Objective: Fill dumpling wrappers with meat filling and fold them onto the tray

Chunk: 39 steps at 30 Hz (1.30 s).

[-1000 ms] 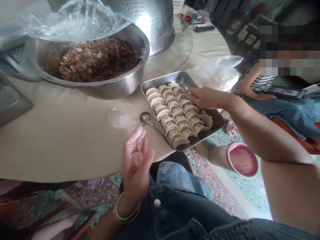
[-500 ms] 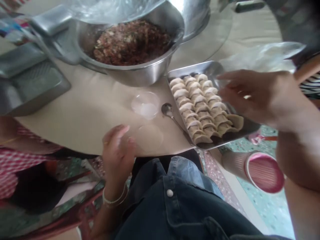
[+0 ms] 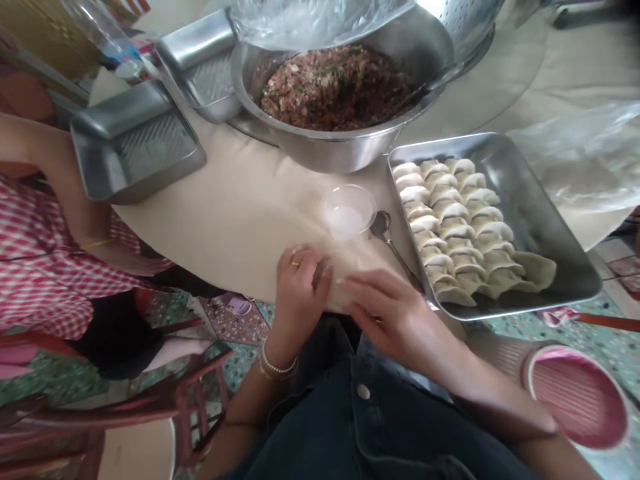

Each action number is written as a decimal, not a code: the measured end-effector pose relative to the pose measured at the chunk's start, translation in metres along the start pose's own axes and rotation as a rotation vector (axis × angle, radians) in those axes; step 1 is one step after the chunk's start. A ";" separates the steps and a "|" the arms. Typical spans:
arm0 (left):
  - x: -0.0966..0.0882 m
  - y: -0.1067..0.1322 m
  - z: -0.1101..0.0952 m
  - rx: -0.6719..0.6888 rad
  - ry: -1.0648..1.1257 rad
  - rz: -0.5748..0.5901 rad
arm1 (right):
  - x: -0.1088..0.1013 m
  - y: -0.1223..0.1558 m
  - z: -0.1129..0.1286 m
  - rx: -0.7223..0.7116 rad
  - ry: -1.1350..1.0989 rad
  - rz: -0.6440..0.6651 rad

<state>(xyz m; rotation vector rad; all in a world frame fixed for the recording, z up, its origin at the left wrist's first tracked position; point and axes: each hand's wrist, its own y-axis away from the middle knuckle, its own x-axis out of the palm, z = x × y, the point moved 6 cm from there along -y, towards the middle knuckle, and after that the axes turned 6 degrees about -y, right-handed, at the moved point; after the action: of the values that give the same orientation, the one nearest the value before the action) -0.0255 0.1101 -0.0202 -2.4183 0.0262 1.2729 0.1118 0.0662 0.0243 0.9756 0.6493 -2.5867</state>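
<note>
My left hand (image 3: 305, 283), fingers curled and thumb near the fingertips, is at the table edge. Facing it, my right hand (image 3: 395, 310) has its fingertips close together. Between them a pale, thin dumpling wrapper (image 3: 338, 297) shows in part, pinched at the fingertips; blur and fingers hide most of it. Just beyond stands a small clear bowl (image 3: 349, 212) with something white in it. A metal spoon (image 3: 396, 250) lies beside the steel tray (image 3: 555, 240), which holds rows of folded dumplings (image 3: 455, 230). One at the near end lies flatter than the others.
A large steel bowl (image 3: 345, 150) of minced filling (image 3: 335, 90) stands behind, plastic film (image 3: 320, 23) over its far rim. Two metal pans (image 3: 140, 147) are at left, near a person in a checked shirt (image 3: 40, 253). At right are a plastic bag (image 3: 585, 160) and a pink bin (image 3: 577, 397).
My right hand has moved left from beside the dumpling tray to meet my left hand over the wrapper on the table. The view has shifted left.
</note>
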 end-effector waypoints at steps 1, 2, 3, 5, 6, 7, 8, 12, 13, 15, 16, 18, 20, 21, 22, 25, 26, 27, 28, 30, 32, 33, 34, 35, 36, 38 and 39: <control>0.001 -0.001 0.000 -0.009 0.026 0.009 | 0.005 -0.004 -0.007 0.050 0.026 -0.041; 0.001 -0.002 0.000 -0.017 0.044 0.012 | 0.010 -0.008 -0.014 0.087 0.063 -0.065; 0.000 -0.002 0.000 -0.025 0.054 0.007 | 0.015 -0.012 -0.019 0.116 0.105 -0.069; -0.002 -0.001 0.001 -0.047 0.066 -0.010 | 0.023 -0.018 -0.028 0.159 0.183 -0.057; -0.003 0.000 0.002 -0.066 0.077 -0.027 | 0.026 -0.020 -0.031 0.172 0.213 -0.046; -0.005 0.001 0.003 -0.088 0.095 -0.046 | 0.028 -0.022 -0.033 0.182 0.236 -0.038; -0.007 0.003 0.004 -0.110 0.120 -0.063 | 0.029 -0.023 -0.035 0.184 0.251 -0.032; -0.008 0.011 0.013 -0.184 0.275 -0.089 | 0.031 -0.026 -0.037 0.180 0.264 -0.020; -0.009 0.013 0.015 -0.186 0.315 -0.099 | 0.030 -0.026 -0.036 0.180 0.263 -0.027; -0.012 0.015 0.017 -0.149 0.377 -0.112 | 0.026 -0.026 -0.031 0.158 0.243 -0.045; -0.013 0.015 0.016 -0.116 0.397 -0.092 | 0.023 -0.025 -0.026 0.134 0.222 -0.053; -0.014 0.014 0.013 -0.065 0.421 0.017 | 0.014 -0.023 -0.014 0.068 0.174 -0.064; -0.014 0.011 0.008 -0.046 0.453 0.159 | 0.005 -0.021 0.000 0.008 0.140 -0.052; -0.014 0.008 0.004 -0.044 0.483 0.217 | 0.000 -0.019 0.007 -0.018 0.134 -0.035; -0.015 0.006 0.000 -0.043 0.527 0.263 | -0.004 -0.017 0.013 -0.044 0.134 -0.011; -0.014 0.000 -0.012 -0.057 0.683 0.348 | -0.021 -0.015 0.030 -0.100 0.191 0.043; -0.013 -0.002 -0.014 -0.075 0.724 0.341 | -0.030 -0.016 0.033 -0.114 0.238 0.034; -0.013 -0.003 -0.014 -0.108 0.756 0.310 | -0.041 -0.019 0.035 -0.124 0.302 0.009; -0.012 -0.004 -0.012 -0.164 0.782 0.257 | -0.055 -0.024 0.034 -0.132 0.376 -0.034; -0.011 -0.003 0.000 -0.343 0.872 0.123 | -0.088 -0.041 0.022 -0.106 0.530 -0.153; -0.007 0.001 0.016 -0.573 1.046 -0.020 | -0.125 -0.067 -0.004 0.008 0.611 -0.269; -0.006 0.004 0.024 -0.680 1.153 -0.092 | -0.141 -0.082 -0.023 0.106 0.609 -0.286; -0.004 0.006 0.030 -0.766 1.254 -0.158 | -0.152 -0.097 -0.040 0.177 0.592 -0.273; -0.004 0.006 0.035 -0.828 1.333 -0.211 | -0.159 -0.112 -0.058 0.271 0.549 -0.224; -0.005 0.006 0.038 -0.863 1.383 -0.248 | -0.162 -0.126 -0.073 0.340 0.494 -0.170; -0.008 0.004 0.040 -0.902 1.432 -0.265 | -0.161 -0.149 -0.088 0.359 0.417 -0.105; -0.009 0.004 0.040 -0.928 1.447 -0.262 | -0.158 -0.159 -0.089 0.337 0.411 -0.075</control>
<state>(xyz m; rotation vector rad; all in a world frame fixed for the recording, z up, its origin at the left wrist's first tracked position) -0.0629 0.1193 -0.0340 -3.3115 -0.5349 -0.9799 0.2071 0.2651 0.1211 1.6457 0.3475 -2.6317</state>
